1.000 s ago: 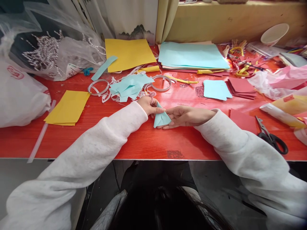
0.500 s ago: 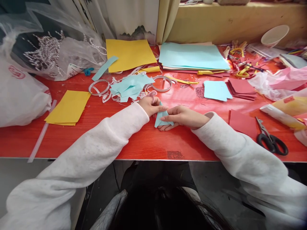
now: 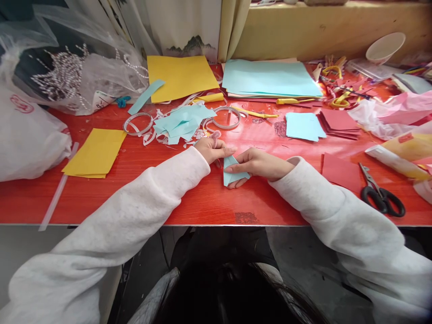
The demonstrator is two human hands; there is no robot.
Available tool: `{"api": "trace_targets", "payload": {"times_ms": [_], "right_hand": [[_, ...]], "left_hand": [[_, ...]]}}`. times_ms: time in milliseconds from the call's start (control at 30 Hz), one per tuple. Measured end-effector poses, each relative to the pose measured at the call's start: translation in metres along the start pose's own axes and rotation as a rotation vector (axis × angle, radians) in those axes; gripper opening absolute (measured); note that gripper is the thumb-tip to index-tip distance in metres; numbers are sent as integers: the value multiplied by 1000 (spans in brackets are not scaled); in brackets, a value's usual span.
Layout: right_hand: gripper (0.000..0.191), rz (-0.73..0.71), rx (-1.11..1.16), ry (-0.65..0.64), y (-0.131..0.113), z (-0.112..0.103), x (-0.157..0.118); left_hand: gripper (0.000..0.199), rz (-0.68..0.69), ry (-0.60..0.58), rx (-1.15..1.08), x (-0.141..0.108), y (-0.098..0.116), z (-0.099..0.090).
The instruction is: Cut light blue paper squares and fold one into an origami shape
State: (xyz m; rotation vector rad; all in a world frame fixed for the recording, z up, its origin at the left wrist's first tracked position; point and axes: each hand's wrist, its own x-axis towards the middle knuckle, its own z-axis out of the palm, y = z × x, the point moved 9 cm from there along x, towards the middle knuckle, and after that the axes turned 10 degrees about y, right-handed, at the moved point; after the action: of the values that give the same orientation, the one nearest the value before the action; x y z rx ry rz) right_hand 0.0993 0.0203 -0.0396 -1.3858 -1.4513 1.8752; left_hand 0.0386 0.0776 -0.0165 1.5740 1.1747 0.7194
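Folded blue paper (image 3: pixel 231 177) in right grip (image 3: pixel 259 164), red table (image 3: pixel 202 204), scissors (image 3: pixel 376 187)

2 hands (image 3: pixel 213 149) (image 3: pixel 259 164), 2 rings (image 3: pixel 135 133), prob 1 ppr cup (image 3: pixel 384 47).

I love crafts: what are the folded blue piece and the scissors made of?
The folded blue piece: apparently matte paper, with thin, crisp edges. The scissors: probably metal blades, by their grey sheen; handles perhaps smooth plastic, given their rounded black loops.
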Motion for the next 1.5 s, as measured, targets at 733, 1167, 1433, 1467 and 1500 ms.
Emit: {"api": "trace_targets", "payload": {"times_ms": [733,1167,1433,1467,1500], "right_hand": [[23,51,25,9,4,-3,0],[22,-7,236,-118,2,2,1],[42,-33,218,-252,-4,6,-8],[41,-28,229,-227,-4,5,-7],[38,-30,242,-184,-5,3,-5]], "left_hand": [[37,-176,45,-191,2,-14,-2],[16,-43,2,-78,3,-7,-2],[16,15,128,-9,6,2,-19],[16,31,147,11,6,3,-21],[16,51,153,36,6,4,-22]]}}
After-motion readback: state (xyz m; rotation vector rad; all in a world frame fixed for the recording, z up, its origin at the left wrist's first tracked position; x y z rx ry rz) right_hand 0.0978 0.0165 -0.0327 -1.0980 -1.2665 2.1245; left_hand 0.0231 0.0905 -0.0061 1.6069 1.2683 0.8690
